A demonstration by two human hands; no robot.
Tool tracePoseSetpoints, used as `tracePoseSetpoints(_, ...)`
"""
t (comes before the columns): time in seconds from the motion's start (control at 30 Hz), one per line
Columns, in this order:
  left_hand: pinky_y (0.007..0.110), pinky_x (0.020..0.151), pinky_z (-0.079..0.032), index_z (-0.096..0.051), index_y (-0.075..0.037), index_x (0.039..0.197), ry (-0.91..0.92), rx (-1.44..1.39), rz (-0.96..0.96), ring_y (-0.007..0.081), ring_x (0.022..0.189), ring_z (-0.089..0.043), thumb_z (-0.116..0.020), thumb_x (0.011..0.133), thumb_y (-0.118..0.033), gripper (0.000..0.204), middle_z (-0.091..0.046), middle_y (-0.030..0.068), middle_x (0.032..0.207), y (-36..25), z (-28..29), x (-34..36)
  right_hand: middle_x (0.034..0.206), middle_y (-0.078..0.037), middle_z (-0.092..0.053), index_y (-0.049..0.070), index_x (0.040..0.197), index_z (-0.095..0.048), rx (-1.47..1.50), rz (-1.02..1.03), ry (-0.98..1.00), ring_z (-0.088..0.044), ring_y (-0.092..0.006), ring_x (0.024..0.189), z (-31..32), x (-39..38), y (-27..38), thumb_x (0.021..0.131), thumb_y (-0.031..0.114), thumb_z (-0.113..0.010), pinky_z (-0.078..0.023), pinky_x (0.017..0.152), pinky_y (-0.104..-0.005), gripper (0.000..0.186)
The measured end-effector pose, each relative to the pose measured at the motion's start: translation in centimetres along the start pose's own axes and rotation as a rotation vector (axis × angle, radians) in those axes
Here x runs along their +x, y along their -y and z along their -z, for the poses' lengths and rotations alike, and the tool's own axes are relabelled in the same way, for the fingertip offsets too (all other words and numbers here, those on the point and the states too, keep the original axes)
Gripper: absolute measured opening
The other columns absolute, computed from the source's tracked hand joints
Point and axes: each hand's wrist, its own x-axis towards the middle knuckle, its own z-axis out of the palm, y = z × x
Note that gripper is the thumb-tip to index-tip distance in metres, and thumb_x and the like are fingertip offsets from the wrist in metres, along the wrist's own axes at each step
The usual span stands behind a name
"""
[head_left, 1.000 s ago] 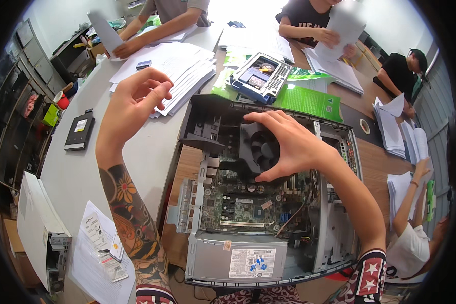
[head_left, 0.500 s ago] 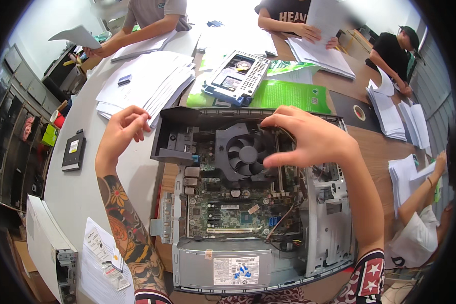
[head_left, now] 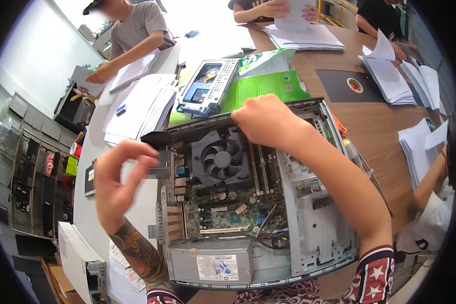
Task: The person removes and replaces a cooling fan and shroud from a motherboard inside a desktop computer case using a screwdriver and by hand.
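An open desktop computer case (head_left: 319, 238) lies in front of me with its insides showing. My right hand (head_left: 268, 121) is closed on the case's far rim, its fingertips hidden behind the edge. Just left of that hand sits a black cooling fan (head_left: 223, 159) in its shroud, above the green motherboard (head_left: 235, 218). A silver power supply (head_left: 210, 261) with a white label fills the near left corner. Beside the case's far left corner, my left hand (head_left: 119, 177) is raised and slightly blurred, thumb and fingers apart with nothing between them.
Beyond the case, a perforated metal drive cage (head_left: 210, 86) rests by a green package (head_left: 268, 91). Paper stacks (head_left: 142, 111) lie at the left. A tape roll (head_left: 355, 85) sits on a black mat. A white computer case (head_left: 81, 258) stands near left. Several people handle papers around the table.
My right hand has gone from beside the fan to the case's far rim and closed on it. The left hand has come lower and nearer. The whole view has shifted.
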Motion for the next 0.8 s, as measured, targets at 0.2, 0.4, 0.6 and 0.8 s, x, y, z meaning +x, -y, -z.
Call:
tracePoseSetpoints(0.2, 0.042, 0.087, -0.049, -0.057, 0.002, 0.122, 0.277, 0.456, -0.161, 0.0353, 0.097, -0.064, -0.071, 0.087, -0.032, 0.051, -0.063, 0.019, 0.105, -0.1, -10.2, 3.8, 0.082, -0.017, -0.072, 0.003, 0.077, -0.072, 0.035, -0.036, 0.117, -0.072, -0.031, 0.082, 0.6, -0.1, -0.4, 0.07, 0.007, -0.071, -0.057, 0.071, -0.0408, 0.008)
tracePoseSetpoints(0.4, 0.044, 0.089, -0.047, -0.057, -0.004, 0.128, 0.34, 0.633, -0.015, 0.038, 0.1, -0.06, -0.071, 0.087, -0.035, 0.053, -0.058, 0.0161, 0.111, 1.2, -11.9, 4.9, 0.085, -0.017, -0.072, 0.002, 0.083, -0.074, 0.23, -0.073, 0.14, -0.072, -0.0318, 0.086, 1.5, 0.1, -1.5, 0.073, 0.007, -0.072, -0.058, 0.075, -0.0403, 0.012)
tracePoseSetpoints(0.6, 0.044, 0.085, -0.051, -0.06, -0.009, 0.125, 0.324, 0.481, 0.005, 0.0345, 0.098, -0.061, -0.071, 0.086, -0.041, 0.052, -0.056, 0.0154, 0.11, 1.7, -12.2, 4.9, 0.09, -0.017, -0.073, 0.003, 0.089, -0.074, 0.36, -0.133, 0.237, -0.072, -0.0312, 0.088, 2.5, -0.3, -2.2, 0.074, 0.007, -0.073, -0.058, 0.077, -0.0403, 0.016)
tracePoseSetpoints(0.8, 0.044, 0.09, -0.05, -0.055, -0.005, 0.124, 0.268, 0.47, -0.017, 0.0371, 0.107, -0.061, -0.08, 0.073, -0.054, 0.076, -0.057, 0.0172, 0.119, 1.6, -12.5, 4.0, 0.084, -0.014, -0.072, 0.006, 0.086, -0.074, 0.344, -0.144, 0.192, -0.07, -0.0312, 0.085, 1.8, -0.3, -2.2, 0.075, 0.01, -0.072, -0.055, 0.074, -0.0413, 0.012)
